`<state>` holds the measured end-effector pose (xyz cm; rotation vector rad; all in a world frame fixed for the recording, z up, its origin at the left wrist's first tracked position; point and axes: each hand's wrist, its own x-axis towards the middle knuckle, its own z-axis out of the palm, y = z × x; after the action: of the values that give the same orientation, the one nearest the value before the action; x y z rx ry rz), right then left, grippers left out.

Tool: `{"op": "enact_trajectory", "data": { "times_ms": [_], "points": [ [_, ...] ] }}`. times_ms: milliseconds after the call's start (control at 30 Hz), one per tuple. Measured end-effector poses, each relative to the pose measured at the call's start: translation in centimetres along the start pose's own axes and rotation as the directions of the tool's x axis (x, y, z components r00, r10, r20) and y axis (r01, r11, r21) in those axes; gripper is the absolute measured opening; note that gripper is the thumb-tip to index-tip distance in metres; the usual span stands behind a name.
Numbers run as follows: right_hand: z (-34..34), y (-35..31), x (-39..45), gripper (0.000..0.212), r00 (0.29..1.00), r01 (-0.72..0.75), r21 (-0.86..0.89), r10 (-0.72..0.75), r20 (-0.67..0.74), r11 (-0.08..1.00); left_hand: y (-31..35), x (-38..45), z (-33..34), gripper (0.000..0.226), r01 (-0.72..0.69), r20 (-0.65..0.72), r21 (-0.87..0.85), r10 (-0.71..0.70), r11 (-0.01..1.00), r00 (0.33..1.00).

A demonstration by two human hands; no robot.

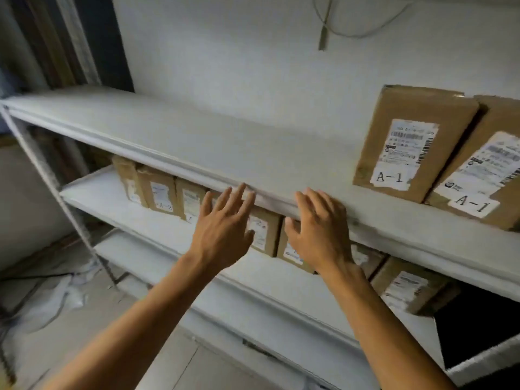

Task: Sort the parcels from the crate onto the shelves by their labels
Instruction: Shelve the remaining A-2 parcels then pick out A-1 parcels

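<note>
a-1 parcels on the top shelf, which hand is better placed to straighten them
Right, probably. The right hand hangs open at the top shelf edge, nearer the A-1 parcels. The left hand, also open, sits farther left.

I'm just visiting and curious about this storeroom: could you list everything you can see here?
A-1 parcels: two, brown cardboard with white labels, leaning on the top shelf at the right.
Parcels on the middle shelf: at least six, brown with white labels, in a row; one reads A-2, some are partly hidden by the hands.
Shelf unit: one, white with a grey metal post, against the wall.
Wall: white, with a thin cable hanging near the top.
Dark bin: one, black inside with a white rim, lower right.
Floor clutter: whitish bags or sheets, lower left; too blurred to identify.
Left hand: open, fingers spread, in front of the middle-shelf parcels.
Right hand: open, fingers at the top shelf's front edge.
</note>
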<state>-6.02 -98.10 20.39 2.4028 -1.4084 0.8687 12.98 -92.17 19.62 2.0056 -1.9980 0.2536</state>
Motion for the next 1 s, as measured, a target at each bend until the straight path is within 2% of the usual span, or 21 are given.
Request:
{"op": "enact_trajectory", "data": {
  "times_ms": [67,167,267,300,367,433,500,633,767,867,1000],
  "points": [
    [1.4,-4.4,0.1,0.043,0.995,0.084,0.072,-0.088,0.05,0.994,-4.0,-4.1,-1.1,0.072,0.121,0.04,0.016,-0.122,0.993,0.992],
    [3.0,-12.4,-1.6,0.041,0.962,0.22,0.3,-0.257,0.088,0.928,-9.7,-13.1,-2.6,0.062,0.256,0.029,0.004,-0.256,0.967,0.966],
    [3.6,-22.3,-6.4,0.051,0.847,0.346,0.499,-0.493,0.198,0.795,-13.1,-25.2,-4.5,0.056,0.48,-0.016,0.037,-0.48,0.877,0.877],
    [3.4,-25.5,-8.7,0.055,0.781,0.383,0.562,-0.582,0.226,0.733,-13.5,-29.6,-5.3,0.056,0.571,-0.024,0.047,-0.57,0.82,0.821],
    [2.0,-31.5,-13.9,0.061,0.576,0.456,0.676,-0.771,0.272,0.579,-13.5,-38.6,-6.6,0.06,0.753,-0.015,0.056,-0.754,0.656,0.657],
    [0.2,-36.4,-19.0,0.066,0.336,0.526,0.749,-0.907,0.254,0.404,-12.2,-47.2,-7.7,0.066,0.893,-0.01,0.06,-0.895,0.445,0.447],
    [-1.7,-40.3,-24.2,0.069,0.162,0.562,0.789,-0.969,0.188,0.247,-9.7,-55.2,-8.8,0.071,0.971,-0.013,0.048,-0.972,0.235,0.236],
    [-5.0,-45.6,-34.4,0.074,-0.052,0.552,0.833,-0.995,0.085,0.043,-2.5,-66.9,-10.5,0.064,0.995,-0.049,-0.014,-0.994,-0.096,-0.097],
    [-8.6,-49.1,-42.7,0.08,-0.279,0.484,0.861,-0.96,-0.017,-0.156,4.8,-74.4,-11.2,0.071,0.927,-0.093,-0.058,-0.923,-0.37,-0.374],
    [-11.4,-51.3,-47.3,0.083,-0.449,0.402,0.868,-0.889,-0.091,-0.292,9.1,-77.2,-12.3,0.08,0.853,-0.083,-0.077,-0.849,-0.517,-0.522],
    [-14.6,-54.2,-52.2,0.085,-0.565,0.317,0.846,-0.802,-0.196,-0.43,12.7,-80.3,-13.0,0.074,0.754,-0.134,-0.046,-0.744,-0.655,-0.654]
  ]
}}
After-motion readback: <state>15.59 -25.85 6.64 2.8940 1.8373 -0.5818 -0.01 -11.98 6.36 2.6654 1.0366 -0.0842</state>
